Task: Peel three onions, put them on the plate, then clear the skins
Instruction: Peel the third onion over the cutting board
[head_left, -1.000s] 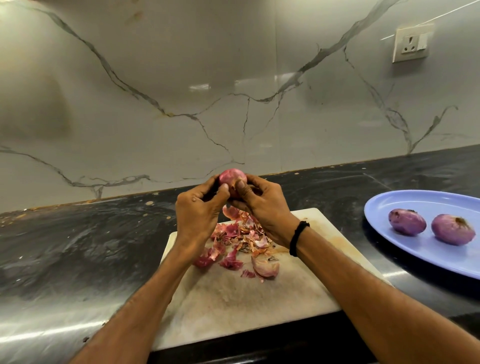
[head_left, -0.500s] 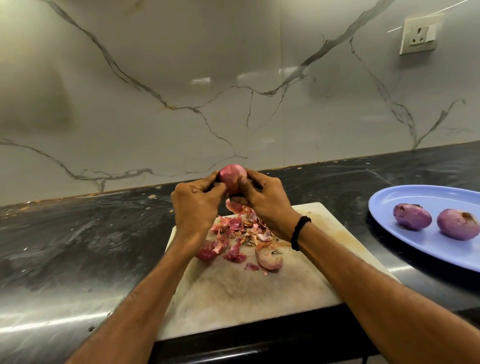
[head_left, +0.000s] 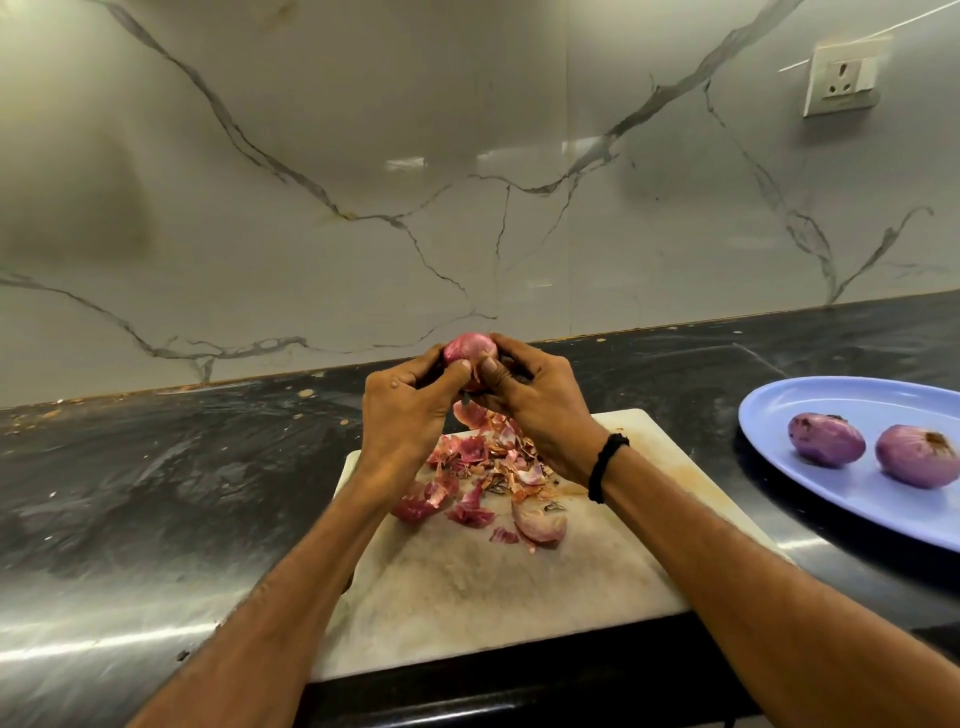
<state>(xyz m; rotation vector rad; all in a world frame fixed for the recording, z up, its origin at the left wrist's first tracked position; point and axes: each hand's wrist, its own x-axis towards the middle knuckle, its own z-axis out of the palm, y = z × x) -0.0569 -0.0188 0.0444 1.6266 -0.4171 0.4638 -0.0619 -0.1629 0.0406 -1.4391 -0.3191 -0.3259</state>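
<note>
Our left hand (head_left: 402, 410) and right hand (head_left: 535, 405) meet above the far edge of the white cutting board (head_left: 467, 597). Both are curled round one red onion (head_left: 470, 349), with the thumbs pressed side by side against its near face. We hold it raised off the board, its pink top showing above our fingertips.

Below our hands a heap of onion skins (head_left: 483, 467) lies on the far half of the board, with a larger curved piece of peel (head_left: 537, 525) at its near right edge.

To the right, apart from the board, a blue plate (head_left: 831, 400) sits on the dark countertop (head_left: 156, 493). It carries a peeled onion (head_left: 826, 439) and, just beside it on the right, a second peeled onion (head_left: 917, 456).

A black wristband (head_left: 605, 467) circles our right wrist. At far right a wall socket (head_left: 841, 78) is set in the marble backsplash (head_left: 311, 234).
</note>
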